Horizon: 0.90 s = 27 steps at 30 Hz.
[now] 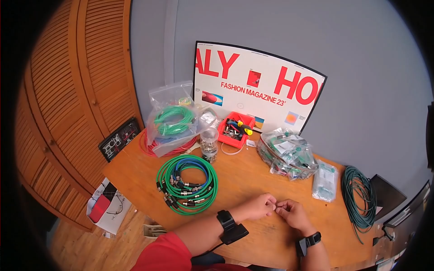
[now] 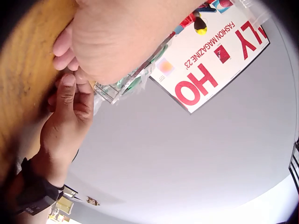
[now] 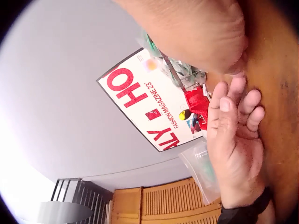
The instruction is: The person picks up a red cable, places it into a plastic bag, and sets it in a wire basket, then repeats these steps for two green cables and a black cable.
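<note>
My left hand [image 1: 258, 207] and right hand [image 1: 294, 216] meet at the fingertips, low over the right front part of the wooden table. In the right wrist view the left hand [image 3: 238, 135] shows its palm, fingers loosely bent, the index fingertip by the right hand. The left wrist view shows the right hand [image 2: 70, 109] with thumb laid against curled fingers at the left fingertips. I cannot tell whether something small sits between them. To their left lies a coil of green and blue cables [image 1: 214, 189] with metal connectors.
A clear jar [image 1: 209, 145] and a red bin [image 1: 232, 143] of small parts and tools stand before the monitor [image 1: 260, 83]. Bagged green cable [image 1: 174, 121] lies back left. Plastic packets [image 1: 289, 153], a clear pack [image 1: 324, 180] and a dark green cable coil [image 1: 358, 198] line the right side.
</note>
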Tool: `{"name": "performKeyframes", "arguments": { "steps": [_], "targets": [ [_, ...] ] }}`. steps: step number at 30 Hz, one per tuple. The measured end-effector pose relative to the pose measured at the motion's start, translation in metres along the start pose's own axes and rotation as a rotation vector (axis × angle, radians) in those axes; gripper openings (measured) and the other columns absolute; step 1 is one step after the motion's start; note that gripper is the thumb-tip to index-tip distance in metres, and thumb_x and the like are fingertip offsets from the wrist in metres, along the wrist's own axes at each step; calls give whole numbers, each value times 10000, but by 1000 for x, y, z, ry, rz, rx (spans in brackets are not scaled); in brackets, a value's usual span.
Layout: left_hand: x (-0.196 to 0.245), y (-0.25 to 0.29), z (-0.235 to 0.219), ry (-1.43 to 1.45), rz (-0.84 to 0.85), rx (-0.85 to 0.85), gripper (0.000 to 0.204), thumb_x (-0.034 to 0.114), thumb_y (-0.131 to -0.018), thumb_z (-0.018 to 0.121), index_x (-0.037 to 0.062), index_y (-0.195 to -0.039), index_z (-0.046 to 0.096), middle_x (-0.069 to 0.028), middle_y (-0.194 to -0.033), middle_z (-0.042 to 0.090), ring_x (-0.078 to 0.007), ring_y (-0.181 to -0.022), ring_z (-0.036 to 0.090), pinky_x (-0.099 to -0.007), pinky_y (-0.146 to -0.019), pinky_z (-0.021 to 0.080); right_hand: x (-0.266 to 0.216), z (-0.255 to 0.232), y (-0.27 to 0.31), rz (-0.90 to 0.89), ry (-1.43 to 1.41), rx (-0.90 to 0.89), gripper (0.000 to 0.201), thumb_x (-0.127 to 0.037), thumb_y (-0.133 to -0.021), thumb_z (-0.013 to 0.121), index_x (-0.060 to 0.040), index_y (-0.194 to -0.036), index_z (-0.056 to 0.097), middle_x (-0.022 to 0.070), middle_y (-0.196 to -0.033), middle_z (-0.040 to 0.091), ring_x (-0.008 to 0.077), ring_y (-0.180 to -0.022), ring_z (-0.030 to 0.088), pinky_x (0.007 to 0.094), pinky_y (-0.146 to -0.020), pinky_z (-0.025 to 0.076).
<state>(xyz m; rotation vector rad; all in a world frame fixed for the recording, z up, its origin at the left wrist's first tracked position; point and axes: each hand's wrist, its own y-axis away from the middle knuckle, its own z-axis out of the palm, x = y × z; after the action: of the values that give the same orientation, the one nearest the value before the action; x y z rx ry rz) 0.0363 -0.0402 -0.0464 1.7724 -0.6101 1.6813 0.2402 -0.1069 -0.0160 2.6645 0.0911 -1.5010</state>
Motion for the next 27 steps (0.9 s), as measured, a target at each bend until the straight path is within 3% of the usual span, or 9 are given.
{"name": "performKeyframes", "arguments": {
  "steps": [3,5,10,12,14,16,18,21,27],
  "targets": [
    [3,1,3,-136,138,98,243,142,-1004,563,-6,-1196,575,-92,-1029,677,-139,-845,666,-290,-738,537,-15,0,0,-21,113,39,235,-210,-921,722,-9,-1042,715,85,-825,718,136,-717,640,298,-675,523],
    [31,13,-1,-179,342,319,172,117,-1007,558,8,-1127,614,-66,-998,702,-115,-802,657,-268,-729,532,-33,1,10,-6,217,80,246,-246,-916,728,-27,-1028,723,100,-816,718,165,-717,660,315,-676,530],
    [83,39,-41,-83,451,479,152,128,-1005,577,13,-1080,643,-53,-984,721,-92,-781,658,-253,-722,532,-18,-1,13,-123,223,94,243,-268,-911,725,-48,-1013,727,121,-825,719,226,-723,678,349,-675,535],
    [98,56,-79,-366,395,570,150,122,-995,586,12,-1056,667,-64,-952,730,-98,-820,664,-270,-739,534,-17,-3,14,-146,211,95,235,-264,-909,723,-50,-1006,727,126,-825,718,243,-723,679,358,-675,535],
    [111,80,-118,-748,305,676,156,123,-956,617,14,-1035,695,-121,-957,741,-205,-860,703,-337,-772,549,-15,-2,13,-163,212,82,216,-238,-905,718,-41,-994,722,137,-811,711,263,-720,678,367,-673,534],
    [105,101,-159,-1112,172,797,221,186,-936,586,116,-1112,700,-136,-1045,724,-358,-949,685,-465,-817,541,-10,-2,12,-168,190,74,207,-229,-902,716,-40,-988,722,139,-807,709,265,-719,678,369,-675,535],
    [92,118,-190,-1242,-18,855,246,193,-914,587,110,-1113,706,-159,-1089,716,-391,-1036,659,-516,-871,523,-9,-1,12,-173,171,66,198,-219,-898,715,-39,-982,722,142,-803,707,267,-719,679,371,-677,535],
    [73,132,-218,-1312,-215,831,265,213,-898,607,106,-1119,709,-180,-1103,710,-383,-1057,661,-508,-898,523,-15,-2,14,-171,180,81,182,-205,-895,713,-42,-976,724,146,-809,709,277,-727,685,376,-680,537],
    [66,136,-217,-1357,-323,872,287,229,-857,665,82,-1099,716,-206,-1037,714,-384,-1023,674,-493,-875,531,-13,-1,12,-162,238,103,195,-230,-888,716,-57,-976,730,150,-828,717,299,-753,694,386,-696,546]
  ]
}}
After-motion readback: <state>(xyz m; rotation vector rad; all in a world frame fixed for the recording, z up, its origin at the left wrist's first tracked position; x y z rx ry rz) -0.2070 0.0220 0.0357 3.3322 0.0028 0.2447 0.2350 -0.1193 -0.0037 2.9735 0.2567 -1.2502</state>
